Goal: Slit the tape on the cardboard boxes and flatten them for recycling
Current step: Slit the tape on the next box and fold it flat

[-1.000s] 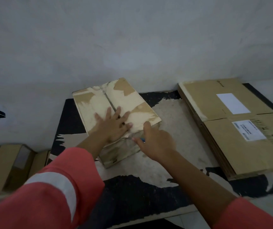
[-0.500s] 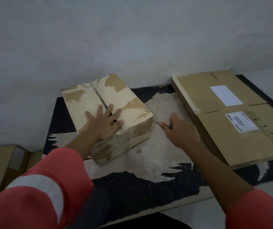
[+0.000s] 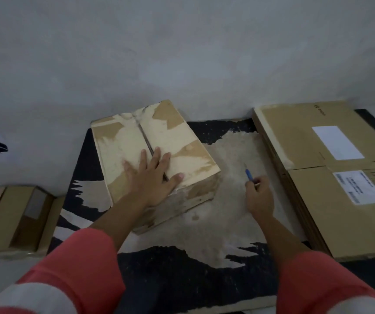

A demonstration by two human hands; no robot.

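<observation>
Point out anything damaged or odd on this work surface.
The box under the left hand has its brown top layer torn away in large pale patches. The black tabletop is stripped to a bare pale patch around it. The right hand holds a blue cutter.

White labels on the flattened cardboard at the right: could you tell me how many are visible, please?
2. A blank white label on the far panel of the flattened stack, and a printed label on the nearer panel. Others may be hidden lower in the stack.
</observation>
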